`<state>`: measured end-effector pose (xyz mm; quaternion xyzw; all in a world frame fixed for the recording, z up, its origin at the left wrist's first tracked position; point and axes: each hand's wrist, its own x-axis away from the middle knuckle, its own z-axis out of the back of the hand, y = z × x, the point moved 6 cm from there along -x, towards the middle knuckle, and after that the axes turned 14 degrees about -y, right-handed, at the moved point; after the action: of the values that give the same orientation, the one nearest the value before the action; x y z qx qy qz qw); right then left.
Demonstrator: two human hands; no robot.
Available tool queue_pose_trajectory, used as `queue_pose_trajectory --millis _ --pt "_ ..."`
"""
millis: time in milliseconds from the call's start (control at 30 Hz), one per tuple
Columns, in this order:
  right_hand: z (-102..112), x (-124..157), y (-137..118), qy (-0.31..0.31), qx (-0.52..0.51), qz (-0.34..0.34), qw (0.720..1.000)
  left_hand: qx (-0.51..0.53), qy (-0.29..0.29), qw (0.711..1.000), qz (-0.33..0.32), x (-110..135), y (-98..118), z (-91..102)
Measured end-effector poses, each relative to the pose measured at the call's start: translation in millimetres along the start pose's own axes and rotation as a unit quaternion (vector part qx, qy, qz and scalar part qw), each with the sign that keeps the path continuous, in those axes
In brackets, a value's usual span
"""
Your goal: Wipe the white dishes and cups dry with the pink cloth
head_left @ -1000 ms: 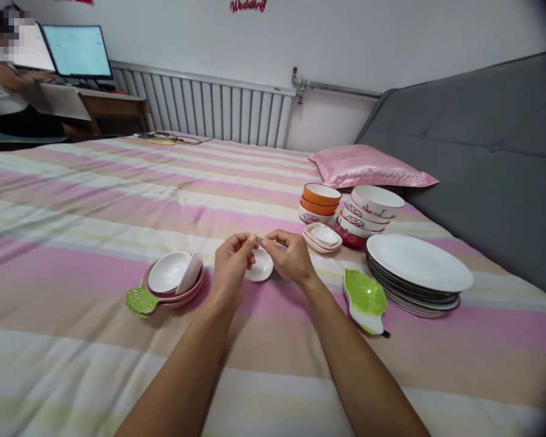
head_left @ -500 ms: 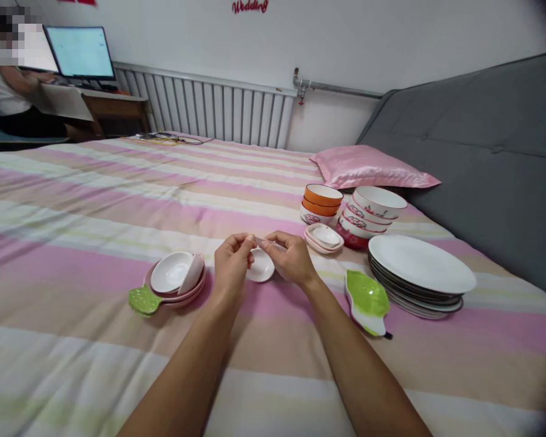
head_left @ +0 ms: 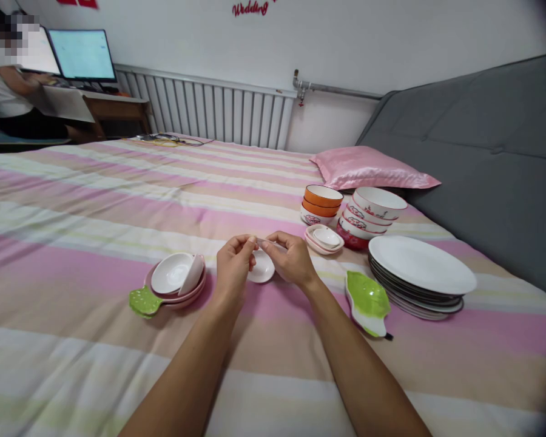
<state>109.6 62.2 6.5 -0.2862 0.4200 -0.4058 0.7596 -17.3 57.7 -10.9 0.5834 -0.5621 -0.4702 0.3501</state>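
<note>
Barely a shift since half a second ago: the scene sits slightly lower on my feed, the pinch looks unchanged.
I see the left hand (head_left: pixel 233 262) and right hand (head_left: pixel 293 258) close together, fingers drawn in narrowly on a thin pale piece (head_left: pixel 259 241), too covered for me to identify. It lies between the two thumbs, and below it a small white dish (head_left: pixel 262 268) shows on the striped bed (head_left: pixel 273 379), partly hidden by the left fingers. Nested pink bowls (head_left: pixel 192 298) rest left of the left hand; a green leaf-shaped dish (head_left: pixel 368 297) lies right of the right.
</note>
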Motion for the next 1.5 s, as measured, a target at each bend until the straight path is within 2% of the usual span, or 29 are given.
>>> queue_pose_trajectory --millis 233,333,400,500,567,633,733,833,967,1167,1300,1500 --pt "1.5 0.5 -0.9 0.009 0.002 -0.015 1.000 -0.032 0.003 0.999 0.028 -0.6 -2.9 1.0" --pt "5.9 1.1 8.1 0.031 0.025 -0.055 0.998 -0.142 0.019 0.989 0.045 -2.0 -3.4 8.3" --pt "9.9 1.7 18.7 0.044 0.055 -0.100 0.992 -0.294 0.029 0.954 0.045 -2.4 1.1 12.9" --pt "15.8 3.2 34.1 0.051 0.104 -0.170 0.979 -0.519 0.033 0.852 0.059 -1.0 7.8 14.1" --pt "19.3 4.7 40.2 0.056 0.134 -0.202 0.969 -0.601 0.030 0.794 0.085 0.2 7.9 14.4" --pt "21.4 6.0 43.5 0.058 0.154 -0.223 0.961 -0.641 0.014 0.759 0.111 -0.2 4.3 14.7" --pt "21.8 7.4 46.5 0.052 0.166 -0.247 0.953 -0.658 -0.033 0.740 0.138 -4.3 -6.0 14.9" --pt "20.9 7.8 48.4 0.046 0.169 -0.262 0.949 -0.653 -0.064 0.740 0.145 -9.6 -13.7 15.9" --pt "19.3 7.8 49.5 0.044 0.176 -0.271 0.945 -0.648 -0.075 0.744 0.144 -13.1 -17.7 16.4" --pt "14.7 8.7 58.8 0.052 0.174 -0.257 0.949 -0.620 -0.077 0.770 0.130 -13.6 -22.2 15.4" --pt "8.8 10.7 69.5 0.047 0.173 -0.264 0.948 -0.574 -0.063 0.808 0.114 -16.8 -26.8 19.1" --pt "1.6 17.6 76.7 0.043 0.164 -0.266 0.949 -0.447 -0.003 0.891 0.080 -20.1 -36.9 33.2"
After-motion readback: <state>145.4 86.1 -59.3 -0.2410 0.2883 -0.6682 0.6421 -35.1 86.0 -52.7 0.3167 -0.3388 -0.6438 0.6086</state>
